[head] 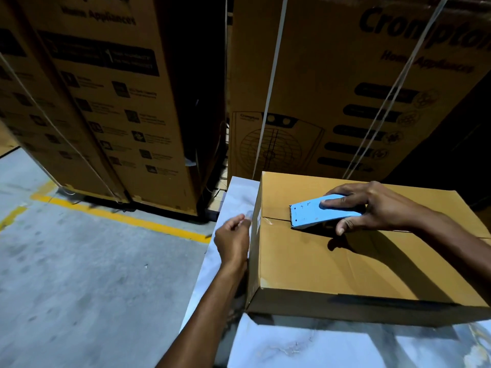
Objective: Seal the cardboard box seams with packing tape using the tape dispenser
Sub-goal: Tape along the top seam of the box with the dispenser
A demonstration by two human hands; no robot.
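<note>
Right hand grips the tape dispenser at the seam's left end — seam runs rightward. Left hand pinches the tape end

The cardboard box runs off the right edge, its far right corner unseen. The right hand covers the rear of the tape dispenser, hiding its underside. The fingertips of the left hand blur against the box's side; whether they pinch anything cannot be told. Small print on the stacked cartons is unreadable, and the desk is cut off at the bottom
</note>
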